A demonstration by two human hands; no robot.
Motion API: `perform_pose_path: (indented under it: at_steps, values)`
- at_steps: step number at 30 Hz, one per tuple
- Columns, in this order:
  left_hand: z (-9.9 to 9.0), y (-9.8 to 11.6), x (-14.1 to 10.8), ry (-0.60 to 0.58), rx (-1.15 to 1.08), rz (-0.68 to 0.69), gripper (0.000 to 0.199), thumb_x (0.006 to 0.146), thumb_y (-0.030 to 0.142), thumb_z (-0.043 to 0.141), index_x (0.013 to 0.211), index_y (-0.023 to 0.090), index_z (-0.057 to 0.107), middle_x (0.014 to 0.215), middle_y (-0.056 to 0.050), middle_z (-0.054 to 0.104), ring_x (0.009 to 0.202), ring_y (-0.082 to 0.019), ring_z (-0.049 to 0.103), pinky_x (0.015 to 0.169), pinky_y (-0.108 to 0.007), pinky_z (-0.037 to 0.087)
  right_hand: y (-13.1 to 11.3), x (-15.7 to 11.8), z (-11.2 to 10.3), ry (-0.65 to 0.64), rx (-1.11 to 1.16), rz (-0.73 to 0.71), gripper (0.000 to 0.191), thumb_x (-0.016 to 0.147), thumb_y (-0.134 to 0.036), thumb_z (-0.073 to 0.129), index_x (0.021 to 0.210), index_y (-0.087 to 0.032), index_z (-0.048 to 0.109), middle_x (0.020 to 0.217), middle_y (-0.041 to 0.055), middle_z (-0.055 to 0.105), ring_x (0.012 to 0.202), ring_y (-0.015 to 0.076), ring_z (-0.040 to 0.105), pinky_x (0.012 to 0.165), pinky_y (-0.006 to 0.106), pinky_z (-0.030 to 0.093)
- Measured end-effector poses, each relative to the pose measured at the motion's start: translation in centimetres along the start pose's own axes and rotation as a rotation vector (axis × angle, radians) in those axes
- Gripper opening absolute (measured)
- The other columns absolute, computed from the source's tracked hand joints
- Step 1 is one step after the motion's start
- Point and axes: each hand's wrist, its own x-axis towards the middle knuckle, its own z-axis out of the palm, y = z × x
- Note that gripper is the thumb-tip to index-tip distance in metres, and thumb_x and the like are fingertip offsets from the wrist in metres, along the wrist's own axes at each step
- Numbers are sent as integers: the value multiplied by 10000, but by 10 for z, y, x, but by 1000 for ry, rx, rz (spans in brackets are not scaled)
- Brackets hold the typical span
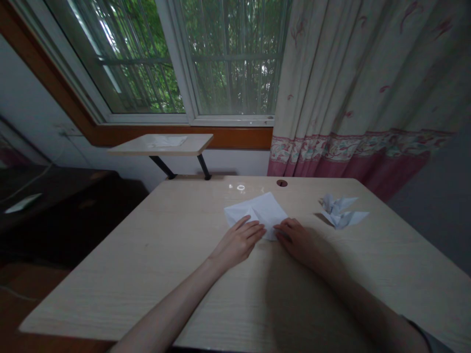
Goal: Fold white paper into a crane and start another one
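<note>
White paper (257, 211) lay at 12 o'clock on the desk (121, 279), its near edge partly hidden by the open left hand (237, 242) and shadowed, open right hand (300, 240), neither gripping; folded paper (340, 212) sat at 2 o'clock.

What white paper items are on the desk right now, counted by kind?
Folded white paper sheet: 1
Pointed white origami figure: 1 (may be two overlapping; cannot tell)
Total: 2
</note>
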Motion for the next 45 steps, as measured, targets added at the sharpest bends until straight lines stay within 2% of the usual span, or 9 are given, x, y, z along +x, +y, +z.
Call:
perform_pose_path:
  at_steps: [7, 13, 18, 21, 24, 30, 36, 39, 45]
  values:
    - [1, -5, -2, 10, -13, -21, 361, 991, 145, 459, 1331, 191, 570, 1340, -47, 645, 1275, -206, 557, 1197, -471, 288, -1, -4, 5, -15, -21, -64, 255, 944, -146, 492, 1060, -213, 708, 1011, 85, 679, 947, 195, 631, 871, 342, 520]
    - [-1, -7, -2, 17, 2, -26, 349, 985, 166, 523, 1327, 219, 573, 1315, -26, 655, 1270, -223, 533, 1181, -478, 296, -8, -7, -3, -32, -64, -126, 214, 947, -229, 539, 1027, -207, 736, 988, 92, 697, 944, 225, 631, 875, 391, 513]
    - [0, -10, -4, 6, 18, -25, 334, 986, 160, 533, 1304, 241, 591, 1339, -14, 634, 1265, -229, 516, 1159, -464, 316, -10, -9, -9, -42, 16, -200, 241, 928, -219, 554, 1091, -215, 731, 1139, 85, 712, 1071, 218, 635, 962, 398, 502]
    - [1, -12, -6, -6, 34, -33, 321, 975, 151, 548, 1276, 245, 612, 1354, -15, 622, 1245, -236, 521, 1135, -452, 338, -6, -10, -7, -63, 9, -193, 285, 933, -242, 541, 1150, -229, 725, 1282, 81, 679, 1208, 238, 606, 1049, 435, 466]
    - [2, -13, -7, -15, 43, -42, 293, 968, 157, 565, 1237, 250, 638, 1356, -14, 620, 1232, -236, 521, 1121, -445, 348, -5, -12, -4, -93, -7, -180, 321, 948, -273, 523, 1210, -233, 705, 1316, 76, 663, 1252, 247, 592, 1069, 438, 462]
    - [3, -14, -6, -7, 58, -46, 271, 975, 152, 548, 1205, 249, 655, 1357, -17, 617, 1226, -229, 514, 1123, -465, 341, -14, -11, -7, -100, -62, -196, 366, 967, -272, 477, 1240, -161, 692, 1268, 125, 678, 1123, 284, 677, 969, 446, 543]
    - [-1, -10, -4, -26, -31, -79, 273, 959, 158, 562, 1190, 255, 671, 1371, -23, 604, 1255, -232, 498, 1130, -474, 345, -21, -10, -13, -75, -107, -243, 304, 948, -236, 508, 1131, -162, 739, 1153, 118, 737, 945, 255, 738, 833, 357, 580]
    - [-2, -8, -4, -48, -66, -78, 299, 942, 139, 563, 1177, 275, 686, 1419, -24, 564, 1309, -240, 465, 1133, -497, 341, -25, -10, -14, -77, -115, -244, 270, 945, -226, 515, 1060, -171, 754, 1079, 111, 761, 867, 251, 745, 767, 350, 574]
    - [-5, -5, -2, -85, -126, -67, 384, 883, 61, 555, 1169, 268, 706, 1466, -33, 522, 1343, -262, 438, 1096, -491, 401, -25, -11, -13, -102, -149, -207, 244, 927, -185, 518, 1020, -181, 744, 1024, 106, 767, 843, 235, 731, 770, 344, 548]
